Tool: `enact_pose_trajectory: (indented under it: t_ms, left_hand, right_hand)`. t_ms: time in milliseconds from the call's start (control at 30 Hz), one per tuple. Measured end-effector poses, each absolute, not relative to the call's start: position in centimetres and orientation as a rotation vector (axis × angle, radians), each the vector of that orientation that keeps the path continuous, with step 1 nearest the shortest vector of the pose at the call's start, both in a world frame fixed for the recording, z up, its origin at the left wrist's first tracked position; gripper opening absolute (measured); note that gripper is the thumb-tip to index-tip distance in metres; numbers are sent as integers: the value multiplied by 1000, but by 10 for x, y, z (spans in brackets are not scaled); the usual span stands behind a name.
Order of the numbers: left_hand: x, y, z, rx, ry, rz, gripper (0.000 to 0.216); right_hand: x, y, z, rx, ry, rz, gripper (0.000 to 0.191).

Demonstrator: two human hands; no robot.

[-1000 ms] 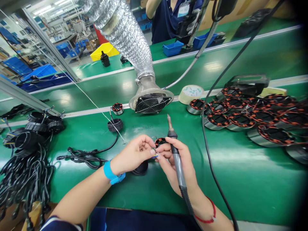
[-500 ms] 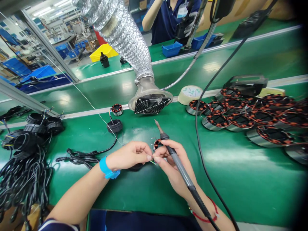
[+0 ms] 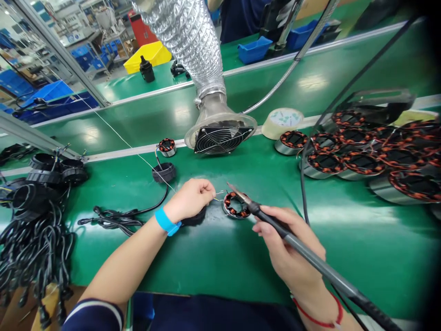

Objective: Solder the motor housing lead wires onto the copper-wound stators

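Note:
My right hand (image 3: 292,248) is closed around a soldering iron (image 3: 327,271), whose tip points up and left above a small stator (image 3: 228,204). That stator, a ring with copper-orange windings, lies on the green bench with thin leads sticking up on its left. Fingers pinched, my left hand (image 3: 193,198) holds the end of a thin wire (image 3: 217,199) just left of the stator. Partly hidden beneath this hand is a black round housing (image 3: 195,218). A thin white strand (image 3: 151,166) runs down from the upper left to behind my left hand.
A fume extractor hood (image 3: 222,133) hangs over the bench. Many stators (image 3: 358,165) crowd the right, near a tape roll (image 3: 283,123). Black housings with cables (image 3: 37,239) pile up at left. Another stator (image 3: 167,147) stands by a cabled housing (image 3: 164,173). A co-worker (image 3: 241,20) is across.
My hands have moved apart. The right one went right and down with the soldering iron, its tip now over the stator; the left moved slightly up, still pinching. The stator is uncovered.

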State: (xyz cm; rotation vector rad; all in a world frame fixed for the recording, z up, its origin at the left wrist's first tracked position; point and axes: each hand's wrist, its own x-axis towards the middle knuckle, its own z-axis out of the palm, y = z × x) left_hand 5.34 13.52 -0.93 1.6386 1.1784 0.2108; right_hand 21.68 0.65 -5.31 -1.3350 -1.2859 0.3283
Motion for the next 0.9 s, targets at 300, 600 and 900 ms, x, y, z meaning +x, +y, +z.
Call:
enact_pose_trajectory:
  t_ms: [300,600,900]
  left_hand:
    - [54,136,-9,1651,1172,204,11]
    - [53,137,-14,1691,1149,214,13]
    - [54,137,-12,1713,1147,200,14]
  right_hand:
    - [219,3,-63,-1287,-1299,330,20]
    - [218,5,-62,-1277,-1314,368,19]
    - [217,4,-65,-1264,-1284,395,21]
